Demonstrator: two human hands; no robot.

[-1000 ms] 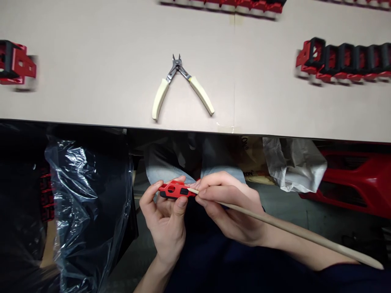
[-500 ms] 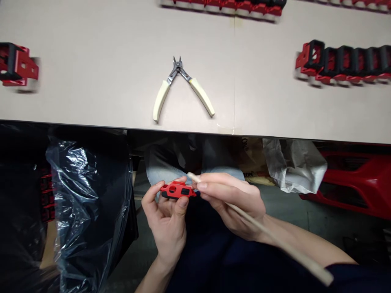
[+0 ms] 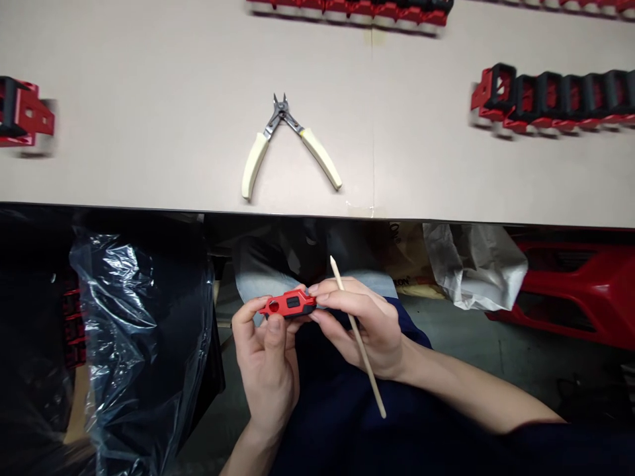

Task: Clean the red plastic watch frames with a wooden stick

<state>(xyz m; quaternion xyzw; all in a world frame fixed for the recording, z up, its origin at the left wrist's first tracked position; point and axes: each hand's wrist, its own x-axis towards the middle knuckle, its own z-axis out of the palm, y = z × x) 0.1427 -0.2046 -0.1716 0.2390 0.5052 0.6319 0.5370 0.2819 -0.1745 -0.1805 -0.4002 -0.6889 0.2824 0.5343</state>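
Observation:
My left hand (image 3: 268,357) is closed around the left end of a small red and black plastic part (image 3: 290,303), with a round hole and a black rectangular inset in its face. The fingertips of my right hand (image 3: 364,324) touch the right end of that part. A thin pale wooden stick (image 3: 361,340) with a pointed tip is also held in my right hand, slanting across the fingers with its tip up. On the table beyond both hands lie side cutters (image 3: 282,109) with cream handles, jaws and handles spread.
The table (image 3: 173,132) carries rows of red and black parts at the back (image 3: 357,12) and right (image 3: 550,99), and another piece (image 3: 30,112) at left. Below its edge are a clear plastic bag (image 3: 139,330), a crumpled white bag (image 3: 476,271) and a large red moulding (image 3: 585,284).
The stick has swung from pointing left at the part to standing more upright. My right fingertips have come onto the part's right end, and the part has turned slightly.

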